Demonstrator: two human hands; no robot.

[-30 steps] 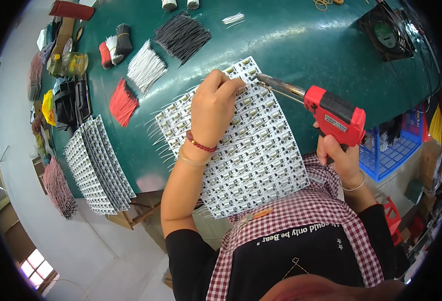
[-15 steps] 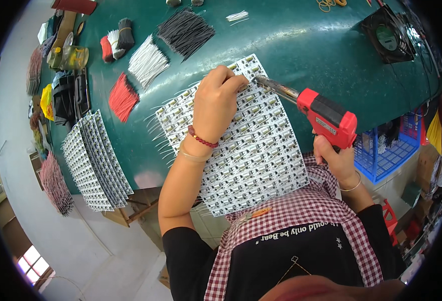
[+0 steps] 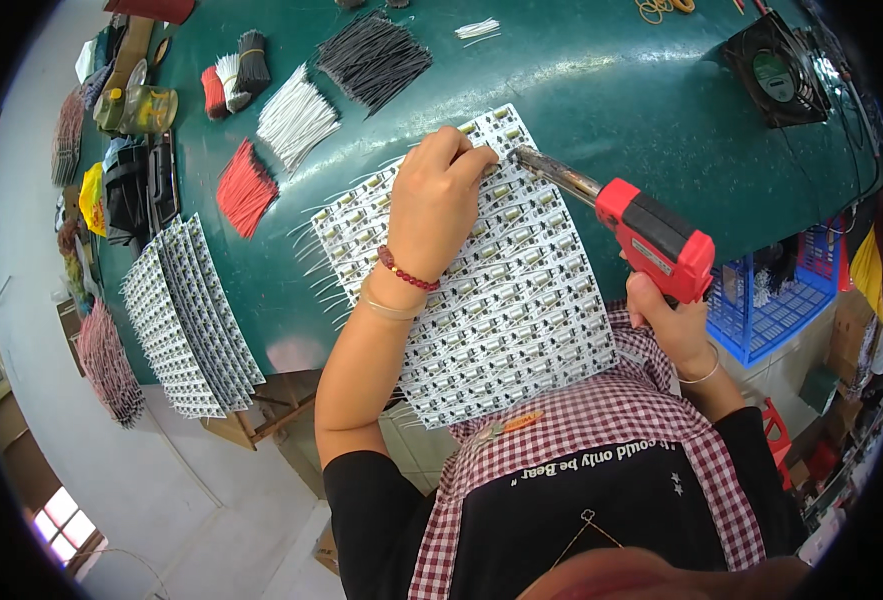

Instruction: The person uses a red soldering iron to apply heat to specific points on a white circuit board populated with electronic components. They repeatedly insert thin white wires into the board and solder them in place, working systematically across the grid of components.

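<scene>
A large white circuit board panel [image 3: 521, 300], covered in rows of small repeated components, lies across the table's front edge and reaches to my apron. Thin white wires [image 3: 326, 283] stick out along its left side. My left hand [image 3: 434, 195] rests over the panel's upper part, thumb and fingers pinched together near the soldering tip; whatever is between them is too small to make out. My right hand [image 3: 669, 315] grips the handle of a red and black soldering gun [image 3: 656, 240]. Its metal tip points left and meets the panel's upper right area, just beside my left fingertips.
On the green table [image 3: 621, 130] lie piles of black wires [image 3: 373, 62], white wires [image 3: 297, 117] and red wires [image 3: 246, 188]. Stacked panels [image 3: 186, 320] stand at the left edge. A black fan [image 3: 776, 70] sits far right, above a blue crate [image 3: 771, 310].
Very little differs. The soldering gun's tip has shifted slightly to the right on the panel, and my left hand has moved a touch with it.
</scene>
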